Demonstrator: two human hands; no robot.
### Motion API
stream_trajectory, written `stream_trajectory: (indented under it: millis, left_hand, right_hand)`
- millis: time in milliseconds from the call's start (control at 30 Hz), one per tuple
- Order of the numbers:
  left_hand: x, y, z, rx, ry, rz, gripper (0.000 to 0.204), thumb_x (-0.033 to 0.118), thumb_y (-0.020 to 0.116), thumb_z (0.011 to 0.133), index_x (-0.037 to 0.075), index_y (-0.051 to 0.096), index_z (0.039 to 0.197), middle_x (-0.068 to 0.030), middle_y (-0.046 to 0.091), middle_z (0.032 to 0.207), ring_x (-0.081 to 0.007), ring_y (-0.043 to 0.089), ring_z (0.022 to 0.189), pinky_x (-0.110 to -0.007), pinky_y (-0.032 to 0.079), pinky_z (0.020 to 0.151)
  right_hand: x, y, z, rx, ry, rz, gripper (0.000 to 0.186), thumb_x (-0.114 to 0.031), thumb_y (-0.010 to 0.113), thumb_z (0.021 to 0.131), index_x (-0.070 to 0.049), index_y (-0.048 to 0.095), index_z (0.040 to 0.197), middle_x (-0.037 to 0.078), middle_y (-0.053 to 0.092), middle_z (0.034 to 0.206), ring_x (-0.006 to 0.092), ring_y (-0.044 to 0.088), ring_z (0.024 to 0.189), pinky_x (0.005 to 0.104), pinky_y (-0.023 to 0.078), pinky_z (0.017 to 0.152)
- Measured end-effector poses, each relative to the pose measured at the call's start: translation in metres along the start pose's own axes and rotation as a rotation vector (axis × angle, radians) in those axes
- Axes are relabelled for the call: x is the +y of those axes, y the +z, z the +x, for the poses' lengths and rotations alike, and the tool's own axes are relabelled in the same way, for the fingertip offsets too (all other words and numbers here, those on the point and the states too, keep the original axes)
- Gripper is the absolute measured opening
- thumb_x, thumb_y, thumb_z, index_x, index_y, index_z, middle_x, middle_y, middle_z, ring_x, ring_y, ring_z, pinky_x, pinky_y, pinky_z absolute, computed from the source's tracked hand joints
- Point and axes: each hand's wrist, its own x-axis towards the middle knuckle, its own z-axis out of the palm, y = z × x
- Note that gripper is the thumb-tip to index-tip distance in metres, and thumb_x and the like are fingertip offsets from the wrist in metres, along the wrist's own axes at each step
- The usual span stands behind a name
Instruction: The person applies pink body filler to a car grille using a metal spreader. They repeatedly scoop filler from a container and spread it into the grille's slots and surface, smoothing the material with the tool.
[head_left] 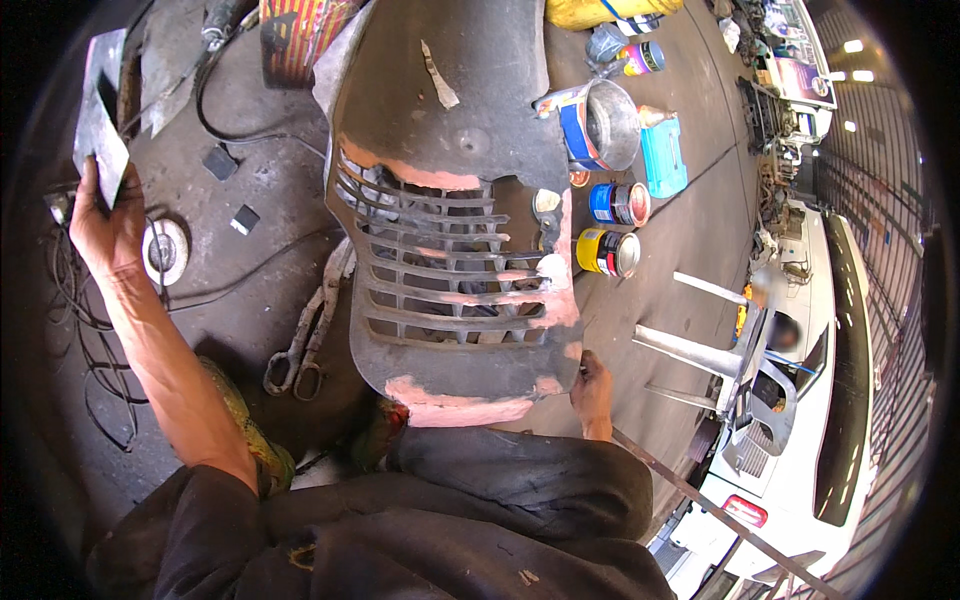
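Raised at the far left, my left hand (pixel 108 225) pinches the lower end of a thin, bent grey metal sheet (pixel 100 125) between thumb and fingers. A dark car bumper (pixel 470 365) with a slatted grille lies across the middle, in front of my knees. Pink filler patches (pixel 465 408) cover parts of its near edge and grille surround. My right hand (pixel 593 393) is closed on the bumper's near right corner; some of its fingers are hidden. A small torn strip (pixel 438 78) rests on the bumper's far part.
Metal shears (pixel 305 335) lie on the floor left of the bumper, near cables and a round pale disc (pixel 166 250). Right of it stand a metal bucket (pixel 610 125), a blue can (pixel 620 203), a yellow can (pixel 607 251) and a blue case (pixel 663 158). Beyond are a white vehicle (pixel 790 400) and chair.
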Motion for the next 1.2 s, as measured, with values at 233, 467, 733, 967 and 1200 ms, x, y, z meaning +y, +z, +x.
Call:
stream_trajectory:
  millis: [233,467,733,967,1200]
  left_hand:
    - [0.019,-0.020,0.006,0.127,0.078,0.062,0.023,0.004,0.057,0.093,-0.007,0.058,0.113,-0.0186,0.064,0.112,-0.0297,0.062,0.103,-0.041,0.050,0.089]
    - [0.022,-0.037,0.027,0.007,-0.013,0.093,0.024,0.004,0.057,0.093,-0.008,0.058,0.113,-0.0187,0.063,0.114,-0.0295,0.061,0.105,-0.040,0.049,0.091]
    - [0.016,-0.080,0.050,0.119,0.358,1.004,0.041,0.008,0.063,0.091,-0.004,0.054,0.128,-0.0180,0.060,0.123,-0.0186,0.057,0.106,-0.028,0.048,0.092]
    - [0.008,-0.097,0.067,0.035,0.446,1.129,0.046,0.012,0.065,0.091,-0.003,0.052,0.132,-0.0167,0.059,0.126,-0.0192,0.056,0.107,-0.028,0.045,0.096]
    - [0.003,-0.092,0.079,0.041,0.295,0.821,0.042,0.005,0.059,0.094,-0.003,0.050,0.133,-0.0168,0.052,0.132,-0.0214,0.051,0.111,-0.032,0.045,0.099]
  right_hand:
    - [-0.020,-0.032,0.011,0.036,0.351,0.095,0.032,-0.018,0.060,0.090,-0.012,0.062,0.122,0.017,0.070,0.089,0.0260,0.069,0.077,0.0365,0.052,0.072]
    - [-0.018,-0.022,0.005,0.036,0.051,0.287,0.026,-0.012,0.061,0.090,0.002,0.063,0.112,0.014,0.070,0.089,0.0144,0.064,0.072,0.0298,0.051,0.068]
    - [-0.075,-0.113,-0.001,0.022,-0.122,1.442,0.022,-0.025,0.062,0.087,-0.005,0.055,0.093,0.009,0.055,0.093,0.0237,0.056,0.076,0.0383,0.050,0.063]
    - [-0.073,-0.149,-0.018,-0.005,-0.263,1.738,0.023,-0.028,0.065,0.082,-0.007,0.056,0.084,0.010,0.053,0.081,0.0285,0.056,0.076,0.0427,0.050,0.067]
    - [-0.068,-0.156,-0.042,0.016,-0.326,1.731,0.031,-0.040,0.063,0.081,-0.013,0.048,0.080,0.002,0.042,0.077,0.0193,0.046,0.075,0.0395,0.041,0.068]
